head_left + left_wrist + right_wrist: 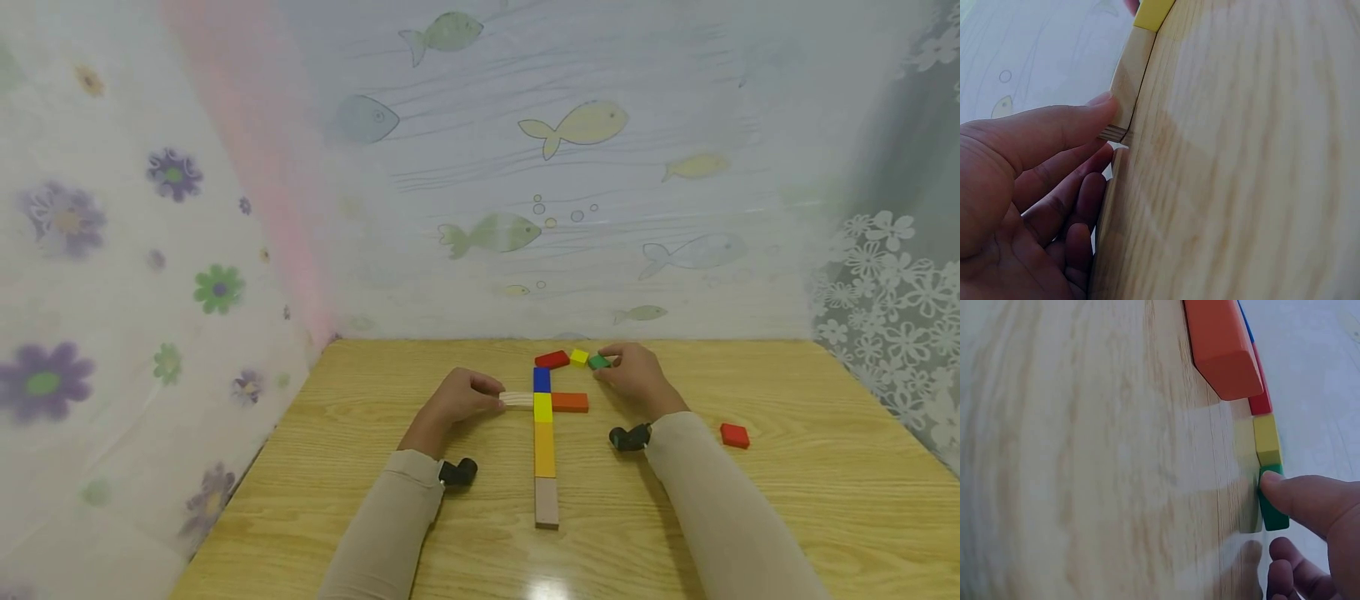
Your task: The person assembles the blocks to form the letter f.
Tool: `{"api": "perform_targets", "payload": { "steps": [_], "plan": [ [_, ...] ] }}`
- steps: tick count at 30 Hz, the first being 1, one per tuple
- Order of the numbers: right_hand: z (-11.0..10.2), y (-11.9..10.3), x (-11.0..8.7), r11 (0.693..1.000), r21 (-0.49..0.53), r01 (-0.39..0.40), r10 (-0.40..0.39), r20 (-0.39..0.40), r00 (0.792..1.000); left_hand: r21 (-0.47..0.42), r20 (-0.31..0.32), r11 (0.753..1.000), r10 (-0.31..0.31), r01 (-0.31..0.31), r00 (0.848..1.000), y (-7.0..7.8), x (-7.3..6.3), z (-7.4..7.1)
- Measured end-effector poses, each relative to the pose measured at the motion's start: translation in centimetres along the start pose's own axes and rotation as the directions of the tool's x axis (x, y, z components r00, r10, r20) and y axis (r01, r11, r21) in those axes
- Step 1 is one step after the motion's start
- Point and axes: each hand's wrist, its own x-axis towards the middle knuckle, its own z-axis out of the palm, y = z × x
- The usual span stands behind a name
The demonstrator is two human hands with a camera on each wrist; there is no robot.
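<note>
Flat wooden blocks form a cross on the table. From top to bottom its upright has a blue block (pixel 542 380), a yellow block (pixel 543 407), an orange-yellow block (pixel 544 448) and a pinkish-brown block (pixel 547 502). My left hand (pixel 459 396) pinches the outer end of the plain wood block (pixel 517 400), the left arm. An orange-red block (pixel 570 402) is the right arm. Beyond the top, a red block (pixel 552 360) and a small yellow block (pixel 579 357) lead to a green block (pixel 1274 509). My right hand (pixel 637 372) pinches that green block, its index fingertip hidden in the right wrist view.
A loose red block (pixel 735 435) lies on the table (pixel 795 517), right of my right forearm. Fish-printed cloth (pixel 585 250) hangs behind the far edge, and a flowered one (pixel 150 333) stands along the left. Black wrist cameras (pixel 459 472) sit at both cuffs.
</note>
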Motion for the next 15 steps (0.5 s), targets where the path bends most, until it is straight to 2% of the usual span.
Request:
{"api": "perform_targets", "payload": {
  "steps": [15],
  "plan": [
    [-0.1,-0.54,-0.37,1.0,-0.001,-0.012,0.012,0.016,1.0,0.012,-0.007,1.0,0.0,0.0,1.0,0.21,-0.25,-0.02]
  ]
}}
